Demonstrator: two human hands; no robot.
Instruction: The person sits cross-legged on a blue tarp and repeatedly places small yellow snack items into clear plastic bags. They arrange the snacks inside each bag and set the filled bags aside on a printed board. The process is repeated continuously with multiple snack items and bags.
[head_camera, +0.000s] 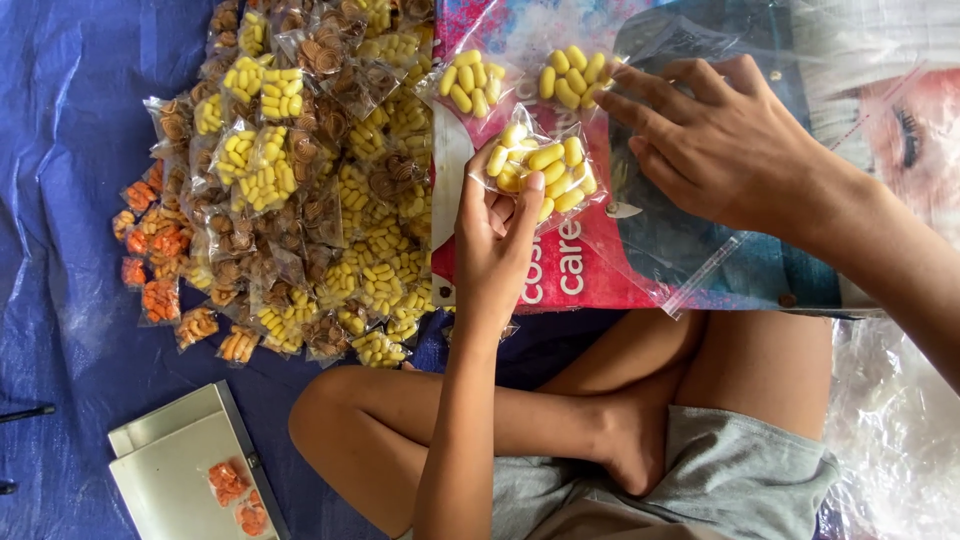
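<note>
My left hand (497, 235) pinches a small clear packet of yellow snack pieces (543, 165) at its lower left corner. My right hand (715, 140) lies flat beside it, its fingertips touching another packet of yellow pieces (572, 77) on a large clear plastic bag (700, 250). A third yellow packet (468, 84) sits just left of that one. All rest on a red and white printed sheet (575, 275).
A big heap of small snack packets (300, 190), yellow, brown and orange, lies to the left on a blue tarp (60, 150). A pale green box (175, 470) with two orange packets sits at lower left. My crossed legs (560, 410) fill the lower middle.
</note>
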